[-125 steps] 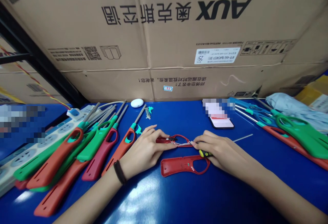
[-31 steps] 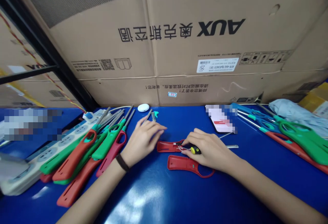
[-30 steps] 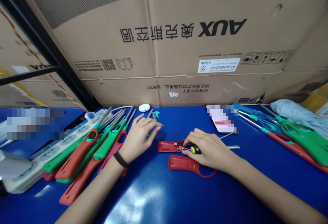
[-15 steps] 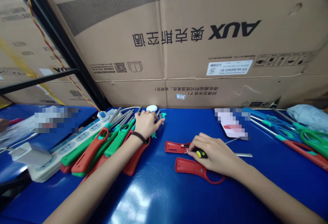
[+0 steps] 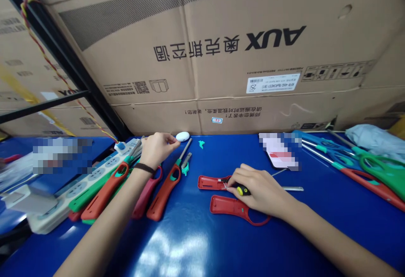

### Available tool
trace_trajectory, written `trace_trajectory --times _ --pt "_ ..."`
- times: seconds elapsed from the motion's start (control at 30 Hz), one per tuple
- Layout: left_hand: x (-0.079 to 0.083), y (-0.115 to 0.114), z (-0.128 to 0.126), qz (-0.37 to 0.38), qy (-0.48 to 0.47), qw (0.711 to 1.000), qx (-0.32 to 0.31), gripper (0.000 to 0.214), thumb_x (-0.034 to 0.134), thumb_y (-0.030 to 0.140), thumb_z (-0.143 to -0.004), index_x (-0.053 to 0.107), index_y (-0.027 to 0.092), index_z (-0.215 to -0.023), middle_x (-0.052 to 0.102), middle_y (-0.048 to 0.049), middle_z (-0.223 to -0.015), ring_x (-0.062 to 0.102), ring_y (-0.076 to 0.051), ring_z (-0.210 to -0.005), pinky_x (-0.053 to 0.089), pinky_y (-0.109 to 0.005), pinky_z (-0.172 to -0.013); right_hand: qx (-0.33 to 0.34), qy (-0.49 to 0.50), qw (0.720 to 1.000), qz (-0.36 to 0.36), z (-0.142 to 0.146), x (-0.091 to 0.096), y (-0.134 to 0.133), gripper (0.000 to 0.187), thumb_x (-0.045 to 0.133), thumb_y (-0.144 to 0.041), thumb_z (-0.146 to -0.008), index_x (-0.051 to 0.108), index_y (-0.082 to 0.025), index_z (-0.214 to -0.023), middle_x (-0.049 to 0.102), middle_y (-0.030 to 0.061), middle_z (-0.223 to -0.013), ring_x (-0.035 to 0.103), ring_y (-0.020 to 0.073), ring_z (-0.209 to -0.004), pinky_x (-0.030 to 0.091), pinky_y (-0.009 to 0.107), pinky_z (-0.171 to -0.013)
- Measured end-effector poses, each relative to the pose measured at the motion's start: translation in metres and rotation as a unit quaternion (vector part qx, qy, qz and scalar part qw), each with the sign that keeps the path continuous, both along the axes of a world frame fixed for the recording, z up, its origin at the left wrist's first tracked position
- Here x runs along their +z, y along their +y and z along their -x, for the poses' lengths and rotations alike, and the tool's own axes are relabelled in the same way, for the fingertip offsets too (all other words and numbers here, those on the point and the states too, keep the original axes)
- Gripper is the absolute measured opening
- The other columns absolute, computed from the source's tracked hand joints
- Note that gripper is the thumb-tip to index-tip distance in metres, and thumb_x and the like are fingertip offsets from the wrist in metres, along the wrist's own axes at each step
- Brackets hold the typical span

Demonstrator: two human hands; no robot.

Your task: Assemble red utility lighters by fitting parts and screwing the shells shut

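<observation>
My right hand [image 5: 262,190] is closed on a small screwdriver with a yellow and black handle [image 5: 242,191]. It rests over an opened red lighter shell [image 5: 209,183], and a second red shell half [image 5: 232,207] lies just in front. My left hand [image 5: 157,148] hovers at the back left over the heap of red and green long-nosed lighters [image 5: 107,186]. Its fingers are pinched together, and what they hold is hidden. A white round object [image 5: 182,136] sits just right of its fingertips. A small teal part [image 5: 201,144] lies on the blue table [image 5: 202,247].
A large cardboard box [image 5: 221,57] walls off the back. A white power strip [image 5: 63,188] lies far left and a phone [image 5: 280,156] at back centre. More lighters [image 5: 363,171] and a grey cloth [image 5: 373,139] are on the right. A thin metal rod [image 5: 292,188] lies beside my right hand.
My left hand left the red shell, reached back to the small parts by the white object, then drew left with fingers pinched. My right hand stayed on the shell with the screwdriver.
</observation>
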State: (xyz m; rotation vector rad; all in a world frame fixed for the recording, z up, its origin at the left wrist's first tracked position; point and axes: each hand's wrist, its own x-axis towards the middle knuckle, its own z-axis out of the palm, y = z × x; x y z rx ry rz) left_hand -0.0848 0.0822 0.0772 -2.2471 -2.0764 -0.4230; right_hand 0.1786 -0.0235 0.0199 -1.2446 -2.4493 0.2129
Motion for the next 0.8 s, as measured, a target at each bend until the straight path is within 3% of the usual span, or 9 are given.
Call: trace_trajectory --times 0.17,0.3,0.47,0.7,0.8 --pt "-0.017 -0.004 -0.001 0.031 0.003 0.997 -0.075 0.03 0.051 0.044 -0.081 0.071 0.022 -0.079 0.071 -0.0053 -0.089 0.062 -0.026 -0.089 0.04 -0.031 -0.071 0.005 0.001 1.0 0.001 -0.001 -0.003 -0.001 0.01 0.052 -0.024 -0.09 0.061 -0.021 -0.085 0.067 0.0003 -0.085 0.056 0.0154 -0.081 0.039 0.025 -0.057" --pt "-0.034 -0.008 -0.011 0.054 0.011 0.992 -0.117 0.035 0.059 0.055 -0.074 0.071 0.022 -0.075 0.069 -0.0076 -0.086 0.059 -0.029 -0.092 0.038 -0.037 -0.076 0.009 0.001 1.0 -0.003 0.0 -0.002 -0.001 0.012 0.051 -0.023 -0.09 0.062 -0.021 -0.086 0.067 0.0008 -0.085 0.055 0.0148 -0.08 0.039 0.025 -0.058" --pt "-0.046 -0.009 -0.022 0.065 -0.001 0.988 -0.141 0.028 0.061 0.047 -0.074 0.07 0.02 -0.072 0.069 -0.0056 -0.078 0.06 -0.027 -0.084 0.037 -0.042 -0.079 0.006 0.002 1.0 -0.002 0.0 -0.002 -0.001 0.012 0.052 -0.023 -0.09 0.062 -0.021 -0.086 0.067 0.0006 -0.084 0.054 0.0146 -0.079 0.038 0.025 -0.057" --pt "-0.051 -0.009 -0.024 -0.018 -0.028 0.987 -0.157 0.017 0.069 0.033 -0.067 0.066 0.017 -0.066 0.067 -0.0094 -0.081 0.057 -0.033 -0.092 0.027 -0.054 -0.092 0.008 0.008 1.0 0.004 -0.001 -0.004 0.0 0.013 0.051 -0.024 -0.09 0.063 -0.021 -0.087 0.068 0.0013 -0.085 0.054 0.0155 -0.078 0.037 0.025 -0.057" --pt "-0.045 -0.01 -0.026 -0.052 -0.068 0.984 -0.158 0.014 0.065 0.03 -0.071 0.064 0.016 -0.069 0.066 -0.0055 -0.07 0.06 -0.026 -0.079 0.026 -0.053 -0.095 0.009 0.01 1.0 0.003 -0.001 -0.005 0.0 0.013 0.051 -0.025 -0.09 0.063 -0.021 -0.087 0.068 0.0014 -0.086 0.054 0.0157 -0.079 0.037 0.025 -0.058"
